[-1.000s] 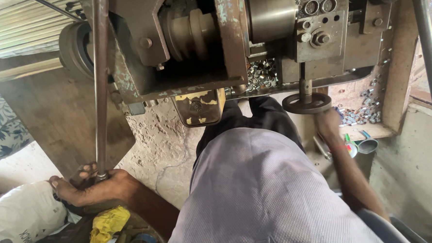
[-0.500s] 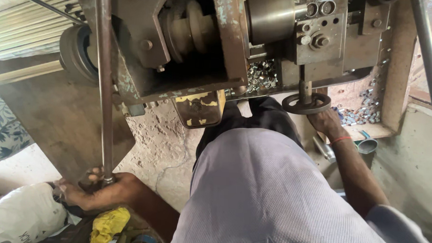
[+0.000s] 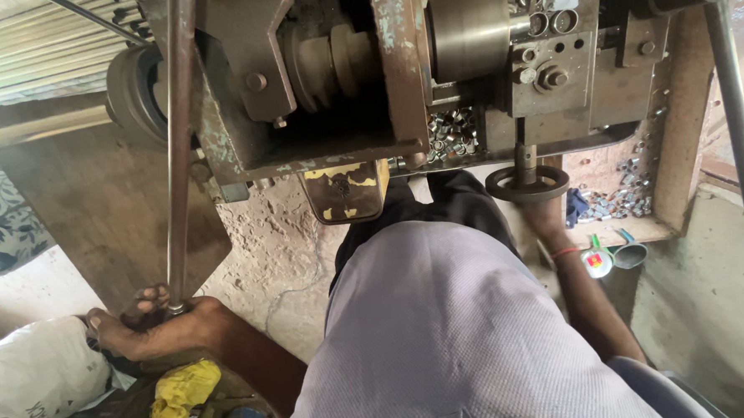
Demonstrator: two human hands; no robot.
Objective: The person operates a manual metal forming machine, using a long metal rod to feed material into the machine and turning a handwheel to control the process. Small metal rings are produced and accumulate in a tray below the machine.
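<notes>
My left hand [image 3: 162, 329] is low at the left, closed around the bottom end of a long upright steel rod [image 3: 177, 142] that rises past the front of a heavy, worn metal machine [image 3: 344, 74]. My right hand [image 3: 547, 218] reaches up under the machine's right side and grips a small dark round handwheel [image 3: 528, 184] from below. Its fingers are partly hidden by the rim, and a red thread circles the wrist. My grey checked shirt [image 3: 467, 338] fills the lower middle.
Small metal nuts lie in a heap under the machine [image 3: 455, 133] and in a wooden tray [image 3: 615, 203]. Also in view are a yellow-stained plate [image 3: 343, 191], two small cups [image 3: 608, 259], a white sack [image 3: 30, 370], a yellow cloth [image 3: 184, 389] and a long lever [image 3: 735, 124].
My left hand has tightened on the rod's lower end and sunk slightly. My right hand has edged left, closer under the handwheel.
</notes>
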